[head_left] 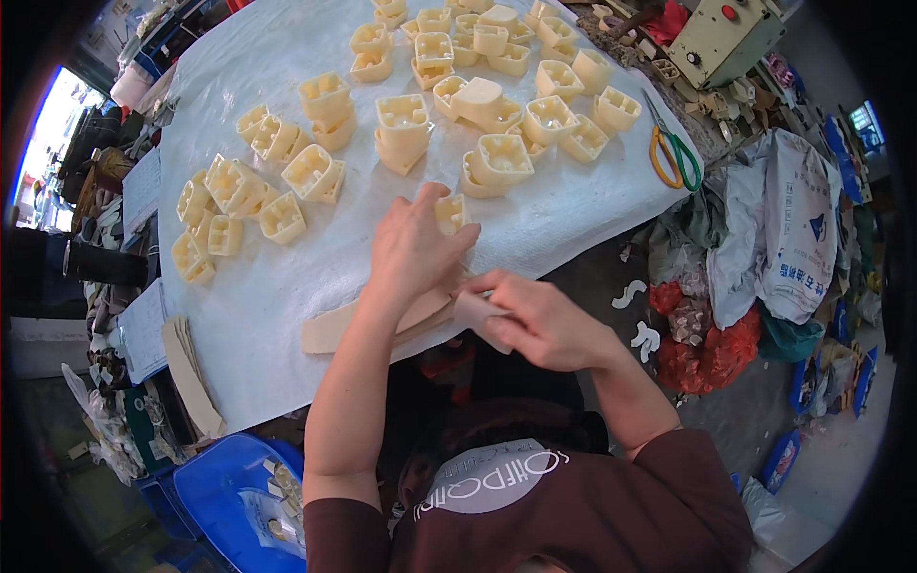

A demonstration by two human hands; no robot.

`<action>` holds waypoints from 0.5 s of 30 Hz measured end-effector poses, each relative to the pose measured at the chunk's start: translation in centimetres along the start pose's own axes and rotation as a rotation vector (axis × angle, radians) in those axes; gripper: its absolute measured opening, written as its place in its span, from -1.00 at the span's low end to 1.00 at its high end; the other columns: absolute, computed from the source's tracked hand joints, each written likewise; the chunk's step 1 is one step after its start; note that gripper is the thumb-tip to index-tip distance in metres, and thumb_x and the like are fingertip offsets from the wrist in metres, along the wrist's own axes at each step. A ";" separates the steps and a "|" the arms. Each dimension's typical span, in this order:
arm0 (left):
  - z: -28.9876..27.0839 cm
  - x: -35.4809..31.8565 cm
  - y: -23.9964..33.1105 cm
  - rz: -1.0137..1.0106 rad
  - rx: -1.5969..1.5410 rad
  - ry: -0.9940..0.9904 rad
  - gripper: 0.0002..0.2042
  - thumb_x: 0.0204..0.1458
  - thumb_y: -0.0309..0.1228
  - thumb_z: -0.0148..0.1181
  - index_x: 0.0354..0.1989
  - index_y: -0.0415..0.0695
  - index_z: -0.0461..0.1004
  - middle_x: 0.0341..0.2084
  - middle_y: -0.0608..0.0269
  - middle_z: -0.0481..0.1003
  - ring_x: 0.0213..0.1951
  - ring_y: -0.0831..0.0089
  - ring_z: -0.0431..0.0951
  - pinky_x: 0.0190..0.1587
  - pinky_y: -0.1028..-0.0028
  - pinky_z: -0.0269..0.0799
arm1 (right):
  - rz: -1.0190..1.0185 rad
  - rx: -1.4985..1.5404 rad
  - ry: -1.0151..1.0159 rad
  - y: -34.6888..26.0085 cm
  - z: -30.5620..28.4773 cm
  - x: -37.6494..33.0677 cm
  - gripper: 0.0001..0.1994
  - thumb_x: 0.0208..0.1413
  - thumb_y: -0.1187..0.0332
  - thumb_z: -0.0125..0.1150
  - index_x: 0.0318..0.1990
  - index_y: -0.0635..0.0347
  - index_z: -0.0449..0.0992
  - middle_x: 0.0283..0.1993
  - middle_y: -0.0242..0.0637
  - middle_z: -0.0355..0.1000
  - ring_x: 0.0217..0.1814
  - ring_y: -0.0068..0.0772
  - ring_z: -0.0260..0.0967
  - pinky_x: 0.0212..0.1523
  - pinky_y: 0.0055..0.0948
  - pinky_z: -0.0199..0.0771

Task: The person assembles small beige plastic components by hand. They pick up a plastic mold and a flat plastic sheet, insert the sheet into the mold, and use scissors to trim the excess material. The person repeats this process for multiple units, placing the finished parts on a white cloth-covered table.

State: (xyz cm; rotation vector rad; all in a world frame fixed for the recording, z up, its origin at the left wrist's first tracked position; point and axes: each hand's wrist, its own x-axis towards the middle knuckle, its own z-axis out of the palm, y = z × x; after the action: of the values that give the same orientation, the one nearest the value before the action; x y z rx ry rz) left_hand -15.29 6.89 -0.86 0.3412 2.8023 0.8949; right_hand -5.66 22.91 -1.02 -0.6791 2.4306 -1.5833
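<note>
tan strip (382,320) under left hand (413,246), right hand (535,320) pinching its end

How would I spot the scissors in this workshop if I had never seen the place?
Start at the big table covered in white sheeting, strewn with cream plastic blocks. Follow its far right edge, just below the beige machine with a red button. There lie the scissors, blades pointing away from the person; they are the only thing there with looped handles, one orange and one green.

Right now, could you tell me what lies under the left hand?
Under the left hand lie a cream moulded block and tan flat strips; the palm hides where they meet.
</note>
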 end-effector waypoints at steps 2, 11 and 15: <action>-0.2 0.3 -1.0 0.041 -0.062 -0.008 -0.43 -0.23 -0.14 0.25 0.01 -0.12 0.35 -0.37 -0.07 0.44 -0.23 0.14 0.47 -0.18 0.26 0.37 | -0.083 -0.162 -0.010 0.2 1.0 0.4 -0.86 0.04 0.45 0.04 -0.29 0.34 0.32 -0.07 -0.07 0.35 -0.07 -0.05 0.33 -0.09 -0.27 0.35; -2.7 0.3 -3.7 -0.214 -0.893 -0.117 -0.56 0.02 -0.30 0.13 0.06 -0.22 0.27 -0.23 0.09 0.45 -0.31 0.37 0.49 -0.35 0.42 0.41 | -0.103 -0.319 -0.012 -0.2 1.5 1.1 -0.86 -0.02 0.46 0.08 -0.33 0.34 0.33 -0.07 -0.11 0.35 -0.06 -0.06 0.32 -0.09 -0.26 0.36; -4.0 0.3 -6.8 -0.117 -1.541 0.048 -0.61 0.09 -0.37 0.00 0.08 -0.23 0.24 -0.13 0.11 0.42 -0.16 0.39 0.46 -0.19 0.40 0.41 | -0.123 -0.291 0.012 0.0 1.4 1.3 -0.87 -0.02 0.47 0.08 -0.34 0.34 0.32 -0.09 -0.12 0.36 -0.08 -0.06 0.32 -0.12 -0.25 0.36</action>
State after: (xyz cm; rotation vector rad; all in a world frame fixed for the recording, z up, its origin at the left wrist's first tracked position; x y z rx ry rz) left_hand -17.62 -0.61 -1.67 -0.1061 1.3675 2.5109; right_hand -6.25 21.19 -1.47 -0.8827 2.7040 -1.2852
